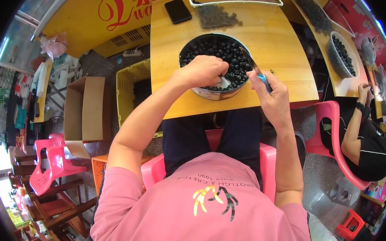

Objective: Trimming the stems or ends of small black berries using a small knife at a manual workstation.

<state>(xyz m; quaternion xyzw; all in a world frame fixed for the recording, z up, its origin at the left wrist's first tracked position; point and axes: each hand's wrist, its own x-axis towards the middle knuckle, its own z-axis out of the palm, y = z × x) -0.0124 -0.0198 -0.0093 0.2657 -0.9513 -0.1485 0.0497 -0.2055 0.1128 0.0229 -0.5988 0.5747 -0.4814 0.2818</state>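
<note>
A round tin (220, 95) full of small, round black pieces (216, 48), some with pale holes or spots, stands near the table's front edge. Inside it, my left hand (205, 71) is lowered over the pieces with its fingers curled together. What those fingers pinch is hidden. Beside them, low in the tin, something whitish (225, 83) shows. My right hand (270, 91) grips the blue handle of a knife (263, 79) at the tin's right rim. Its thin blade points up and left, over the edge of the tin.
Behind the tin on the wooden table (278, 50) are a clear tub of dark pieces (218, 19) and a black phone (178, 11). At right, a person in black (364, 137) sits by another table with a bowl of black pieces (342, 55). A yellow crate (124, 86) and cardboard box (86, 111) stand left.
</note>
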